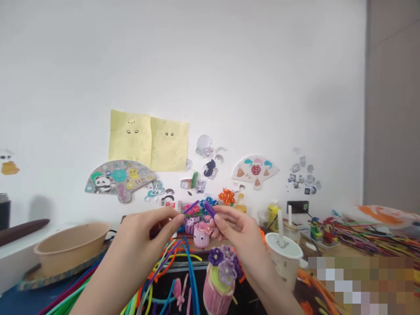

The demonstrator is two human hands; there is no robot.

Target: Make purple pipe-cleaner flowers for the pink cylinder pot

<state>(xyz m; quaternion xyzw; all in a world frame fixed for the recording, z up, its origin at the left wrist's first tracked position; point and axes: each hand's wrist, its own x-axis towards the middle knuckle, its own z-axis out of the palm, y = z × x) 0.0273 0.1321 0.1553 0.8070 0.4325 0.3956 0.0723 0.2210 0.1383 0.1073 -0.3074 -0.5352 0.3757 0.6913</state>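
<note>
Between thumb and fingers, my left hand [152,223] pinches a thin purple pipe cleaner [191,207] that slants up to the right. My right hand [238,225] is closed on a folded purple pipe-cleaner loop [209,208], its rounded end pointing up and left. Whether the two purple pieces are joined, I cannot tell. Below my right hand stands a pink fuzzy pot [218,291] topped with purple flowers [227,264]. Behind the hands sits a small pink pot with eyes [201,236], bearing pink flowers.
Loose coloured pipe cleaners [193,271] lie below my hands, with more at the right [370,236]. A lidded cup with a straw [284,262] stands beside my right forearm. A tan bowl [72,245] is at the left. Orange flowers [227,197] stand near the wall.
</note>
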